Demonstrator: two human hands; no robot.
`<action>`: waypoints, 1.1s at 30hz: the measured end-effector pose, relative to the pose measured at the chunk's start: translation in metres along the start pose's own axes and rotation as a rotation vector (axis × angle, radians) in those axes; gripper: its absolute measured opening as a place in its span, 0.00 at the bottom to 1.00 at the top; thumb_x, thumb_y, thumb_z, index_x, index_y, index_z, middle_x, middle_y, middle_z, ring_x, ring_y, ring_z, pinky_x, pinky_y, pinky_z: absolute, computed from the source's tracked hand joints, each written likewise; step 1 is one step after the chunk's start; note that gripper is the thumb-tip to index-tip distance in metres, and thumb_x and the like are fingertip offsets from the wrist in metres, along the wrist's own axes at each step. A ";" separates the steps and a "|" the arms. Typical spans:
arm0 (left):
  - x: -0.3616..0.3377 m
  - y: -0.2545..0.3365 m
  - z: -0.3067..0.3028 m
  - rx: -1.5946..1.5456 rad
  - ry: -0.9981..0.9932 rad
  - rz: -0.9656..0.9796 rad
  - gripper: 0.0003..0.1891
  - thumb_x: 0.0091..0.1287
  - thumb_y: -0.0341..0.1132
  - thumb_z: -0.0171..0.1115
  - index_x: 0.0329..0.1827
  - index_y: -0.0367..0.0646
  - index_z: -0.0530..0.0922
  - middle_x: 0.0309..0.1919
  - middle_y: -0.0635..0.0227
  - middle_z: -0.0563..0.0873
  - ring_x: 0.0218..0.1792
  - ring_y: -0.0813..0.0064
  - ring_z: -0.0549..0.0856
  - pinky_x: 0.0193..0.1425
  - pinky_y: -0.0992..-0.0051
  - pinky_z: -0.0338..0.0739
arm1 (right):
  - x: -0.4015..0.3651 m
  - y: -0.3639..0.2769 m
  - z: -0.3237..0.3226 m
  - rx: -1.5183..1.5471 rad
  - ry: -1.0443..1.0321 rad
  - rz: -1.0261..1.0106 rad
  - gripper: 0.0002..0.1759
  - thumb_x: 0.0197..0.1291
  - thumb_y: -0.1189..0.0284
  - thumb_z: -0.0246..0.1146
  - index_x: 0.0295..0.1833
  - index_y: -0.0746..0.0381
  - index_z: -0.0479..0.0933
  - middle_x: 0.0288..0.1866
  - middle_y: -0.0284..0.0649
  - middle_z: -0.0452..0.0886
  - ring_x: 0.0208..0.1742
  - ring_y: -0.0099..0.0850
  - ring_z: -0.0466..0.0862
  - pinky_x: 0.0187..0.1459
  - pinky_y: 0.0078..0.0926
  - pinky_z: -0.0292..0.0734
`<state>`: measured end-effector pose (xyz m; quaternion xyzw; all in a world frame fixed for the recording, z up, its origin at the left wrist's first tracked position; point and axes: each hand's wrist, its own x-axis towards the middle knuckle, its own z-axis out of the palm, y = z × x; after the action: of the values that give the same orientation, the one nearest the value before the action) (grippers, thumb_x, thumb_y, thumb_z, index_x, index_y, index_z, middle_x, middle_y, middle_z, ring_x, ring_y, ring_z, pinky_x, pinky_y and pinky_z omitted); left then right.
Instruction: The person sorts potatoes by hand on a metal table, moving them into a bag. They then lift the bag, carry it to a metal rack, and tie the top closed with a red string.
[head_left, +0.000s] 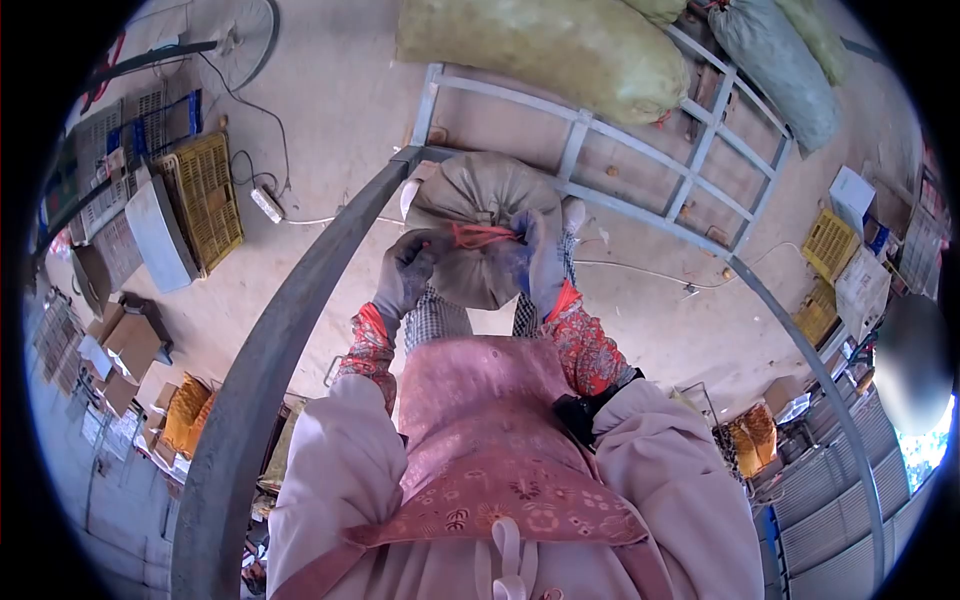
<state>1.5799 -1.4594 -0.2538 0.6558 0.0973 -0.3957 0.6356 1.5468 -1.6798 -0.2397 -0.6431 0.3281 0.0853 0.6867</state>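
Observation:
A grey-brown sack [485,190] stands between my legs, its mouth gathered at the neck. Red string [478,236] wraps the neck, with the loose top of the sack [475,280] flopping toward me. My left hand [406,268], in a grey glove, is closed at the left end of the string with its fingertips pinched together. On the other side my gloved right hand [541,258], stained blue, curls against the neck and the string's right end. Its fingertips are partly hidden.
A grey metal frame [590,125] lies ahead, with a large full green sack [545,50] on it and a grey-green sack [775,70] beside it. A thick metal bar [290,290] curves past my left. Yellow crates [205,200] and a power strip [267,205] are at left.

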 end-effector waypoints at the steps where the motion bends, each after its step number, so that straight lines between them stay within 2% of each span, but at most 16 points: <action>1: -0.001 -0.001 0.001 -0.005 0.001 -0.001 0.14 0.70 0.31 0.55 0.55 0.35 0.79 0.45 0.70 0.84 0.42 0.82 0.80 0.49 0.78 0.75 | 0.000 -0.003 -0.001 -0.022 0.037 0.034 0.12 0.47 0.85 0.61 0.36 0.62 0.68 0.29 0.32 0.67 0.33 0.21 0.65 0.35 0.21 0.67; 5: -0.002 0.011 0.007 0.273 -0.077 0.159 0.18 0.65 0.29 0.58 0.58 0.35 0.77 0.47 0.64 0.84 0.49 0.73 0.82 0.54 0.72 0.77 | 0.010 0.013 -0.005 -0.197 0.010 -0.093 0.13 0.44 0.82 0.63 0.35 0.62 0.69 0.29 0.37 0.69 0.31 0.29 0.70 0.36 0.28 0.70; 7: 0.005 0.003 0.007 0.379 -0.023 0.218 0.19 0.64 0.30 0.60 0.58 0.35 0.76 0.48 0.59 0.83 0.52 0.68 0.83 0.56 0.70 0.77 | 0.009 -0.009 0.001 -0.588 0.025 -0.251 0.12 0.44 0.77 0.65 0.35 0.60 0.71 0.30 0.42 0.73 0.32 0.42 0.76 0.38 0.39 0.71; 8: 0.010 -0.005 0.005 0.678 0.080 0.350 0.14 0.67 0.29 0.62 0.54 0.36 0.80 0.48 0.58 0.83 0.51 0.67 0.83 0.56 0.70 0.78 | 0.010 -0.016 0.003 -0.586 0.029 -0.253 0.12 0.44 0.77 0.65 0.35 0.60 0.71 0.30 0.42 0.73 0.32 0.42 0.76 0.38 0.39 0.71; 11: 0.032 0.059 0.032 0.439 0.288 0.504 0.12 0.68 0.28 0.60 0.54 0.37 0.80 0.48 0.55 0.83 0.51 0.64 0.83 0.57 0.69 0.77 | 0.019 -0.021 0.007 -0.904 -0.030 -0.432 0.12 0.46 0.71 0.68 0.35 0.60 0.73 0.30 0.45 0.75 0.35 0.44 0.77 0.40 0.39 0.71; 12: 0.041 0.075 0.033 0.549 0.263 0.526 0.14 0.70 0.31 0.57 0.56 0.37 0.77 0.51 0.52 0.83 0.53 0.51 0.82 0.58 0.64 0.77 | 0.021 -0.017 0.009 -0.930 -0.030 -0.390 0.12 0.46 0.69 0.67 0.36 0.58 0.73 0.33 0.43 0.76 0.37 0.45 0.78 0.39 0.43 0.70; 13: 0.052 0.079 0.034 0.549 0.260 0.527 0.14 0.70 0.31 0.57 0.56 0.37 0.77 0.51 0.52 0.83 0.53 0.51 0.82 0.58 0.64 0.77 | 0.023 -0.013 0.010 -0.956 -0.029 -0.348 0.11 0.47 0.68 0.67 0.36 0.56 0.74 0.35 0.41 0.77 0.38 0.45 0.79 0.38 0.47 0.68; 15: 0.070 0.084 0.038 0.526 -0.072 0.398 0.15 0.72 0.34 0.56 0.58 0.40 0.78 0.53 0.52 0.84 0.56 0.52 0.81 0.60 0.64 0.76 | 0.020 -0.003 0.008 -0.908 -0.015 -0.443 0.12 0.46 0.67 0.67 0.37 0.56 0.74 0.36 0.41 0.77 0.39 0.46 0.79 0.39 0.47 0.68; 16: 0.074 0.091 0.043 0.461 -0.247 0.175 0.17 0.73 0.36 0.54 0.62 0.43 0.76 0.59 0.52 0.81 0.62 0.53 0.79 0.62 0.64 0.75 | 0.018 0.003 0.006 -0.859 -0.008 -0.539 0.13 0.46 0.67 0.67 0.38 0.56 0.75 0.37 0.41 0.77 0.39 0.46 0.79 0.39 0.46 0.69; 21: 0.089 0.051 0.049 0.213 -0.394 0.213 0.21 0.74 0.33 0.55 0.70 0.44 0.71 0.63 0.59 0.79 0.62 0.69 0.78 0.63 0.71 0.74 | 0.008 0.039 -0.009 -0.716 0.040 -0.676 0.16 0.49 0.68 0.68 0.45 0.58 0.77 0.44 0.42 0.79 0.44 0.46 0.79 0.46 0.42 0.73; 23: 0.083 0.050 0.040 -0.193 -0.422 -0.087 0.23 0.74 0.31 0.56 0.71 0.44 0.69 0.57 0.63 0.82 0.58 0.73 0.77 0.62 0.73 0.73 | 0.004 0.048 -0.003 -0.587 0.181 -0.680 0.19 0.48 0.70 0.70 0.48 0.59 0.77 0.47 0.43 0.80 0.48 0.45 0.79 0.50 0.42 0.74; 25: 0.091 0.048 0.027 -0.085 -0.561 -0.142 0.19 0.77 0.35 0.54 0.67 0.41 0.71 0.62 0.64 0.77 0.61 0.75 0.75 0.65 0.74 0.71 | 0.007 0.060 0.002 -0.448 0.101 -0.446 0.24 0.46 0.71 0.72 0.52 0.60 0.76 0.48 0.44 0.79 0.51 0.45 0.79 0.54 0.42 0.74; 27: 0.100 0.050 0.024 0.482 -0.603 0.365 0.12 0.76 0.36 0.55 0.56 0.40 0.77 0.54 0.65 0.81 0.56 0.77 0.77 0.60 0.73 0.74 | 0.002 0.060 0.011 -0.459 0.342 -0.599 0.26 0.46 0.71 0.72 0.53 0.60 0.75 0.50 0.46 0.78 0.51 0.47 0.78 0.54 0.42 0.73; 28: 0.098 0.050 0.023 0.403 -0.583 0.240 0.08 0.75 0.35 0.57 0.46 0.39 0.79 0.43 0.67 0.83 0.48 0.78 0.80 0.53 0.74 0.77 | 0.002 0.076 0.012 -0.364 0.332 -0.448 0.26 0.45 0.71 0.72 0.54 0.61 0.75 0.50 0.46 0.78 0.52 0.47 0.77 0.55 0.43 0.72; 31: 0.094 0.020 0.032 0.199 -0.458 0.036 0.05 0.71 0.30 0.59 0.43 0.39 0.79 0.37 0.70 0.82 0.39 0.79 0.80 0.47 0.75 0.78 | 0.000 0.092 0.001 -0.482 0.299 -0.411 0.28 0.44 0.70 0.73 0.54 0.61 0.75 0.51 0.46 0.77 0.51 0.47 0.77 0.54 0.43 0.72; 33: 0.090 0.016 0.036 0.256 -0.433 0.030 0.04 0.70 0.30 0.60 0.41 0.39 0.80 0.36 0.71 0.82 0.37 0.79 0.79 0.45 0.76 0.78 | 0.003 0.076 -0.010 -0.475 0.307 -0.450 0.24 0.48 0.66 0.71 0.52 0.61 0.77 0.47 0.46 0.80 0.48 0.47 0.78 0.52 0.45 0.72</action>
<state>1.6360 -1.5290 -0.2948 0.6322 -0.1017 -0.5268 0.5591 1.5042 -1.6779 -0.3040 -0.8461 0.2486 -0.0915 0.4626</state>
